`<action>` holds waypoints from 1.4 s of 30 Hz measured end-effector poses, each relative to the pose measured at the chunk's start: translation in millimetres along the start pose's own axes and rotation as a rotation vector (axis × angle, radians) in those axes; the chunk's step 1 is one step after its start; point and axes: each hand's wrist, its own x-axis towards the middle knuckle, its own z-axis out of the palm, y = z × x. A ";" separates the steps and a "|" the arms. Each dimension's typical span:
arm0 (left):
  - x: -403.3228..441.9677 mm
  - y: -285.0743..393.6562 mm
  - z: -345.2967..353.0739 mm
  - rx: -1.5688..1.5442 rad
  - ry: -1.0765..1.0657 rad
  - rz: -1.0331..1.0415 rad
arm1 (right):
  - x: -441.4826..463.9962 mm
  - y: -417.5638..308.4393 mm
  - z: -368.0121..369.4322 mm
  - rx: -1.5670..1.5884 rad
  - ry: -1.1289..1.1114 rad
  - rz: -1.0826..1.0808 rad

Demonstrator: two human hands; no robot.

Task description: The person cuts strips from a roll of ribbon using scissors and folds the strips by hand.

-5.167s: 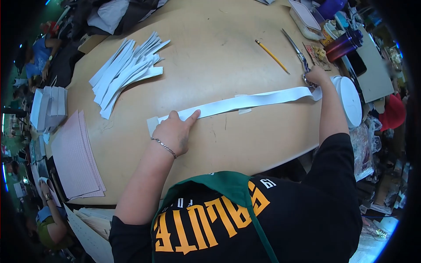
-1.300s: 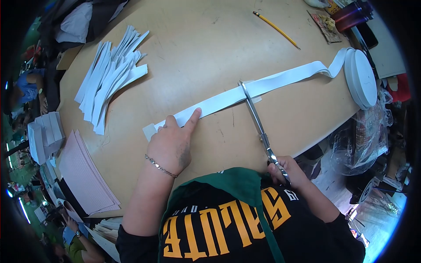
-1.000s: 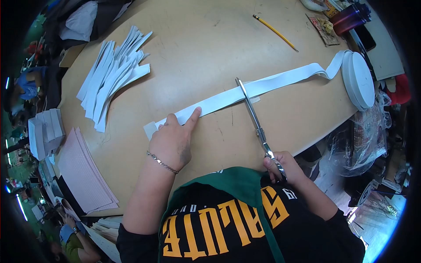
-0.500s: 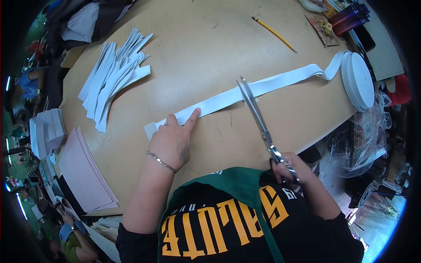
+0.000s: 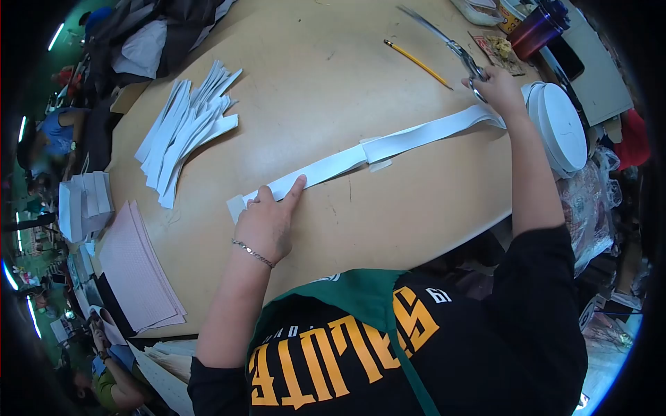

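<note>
My left hand [image 5: 266,216] lies on the near-left end of a cut white strip [image 5: 326,168], pressing it to the table with fingers apart and the index finger stretched along it. Up at the right, my right hand [image 5: 498,91] grips a pair of scissors [image 5: 458,50] by the handles, blades pointing to the upper left. Beneath my right wrist, a white band [image 5: 430,132] runs toward the white roll [image 5: 557,125]; its free end lies at the end of the cut strip. Pieces of tape [image 5: 380,166] show on the table there.
A yellow pencil [image 5: 418,64] lies near the scissors. At the left is a pile of white strips [image 5: 184,128], with pink sheets [image 5: 141,277] closer in. A purple bottle [image 5: 540,31] and a phone [image 5: 567,61] stand at the upper right. Other people sit along the left.
The white band, one continuous length before, is now cut through near its middle. My right hand has swung up and right with the scissors. My left hand stays on the strip.
</note>
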 end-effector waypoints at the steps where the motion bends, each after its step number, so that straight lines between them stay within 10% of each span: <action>1: -0.9 0.6 -0.1 -0.001 -0.007 -0.006 | 10.9 2.7 6.8 -0.050 0.036 -0.023; 7: 0.5 8.8 -8.6 0.005 -0.121 -0.100 | -32.3 -26.2 35.9 -0.300 0.641 -0.460; 9: 1.0 8.8 -6.8 0.009 -0.122 -0.097 | -93.1 -65.5 67.3 0.074 0.442 -0.912; 10: 1.8 8.6 -7.0 0.014 -0.118 -0.095 | -137.0 -93.1 66.9 0.158 0.072 -0.807; 11: 2.0 9.0 -7.4 0.015 -0.121 -0.091 | -167.3 -100.6 86.1 0.033 0.295 -0.962; 42: -2.9 -2.8 25.7 -0.297 0.213 -0.119 | -122.5 -153.3 74.2 0.037 -0.357 -0.664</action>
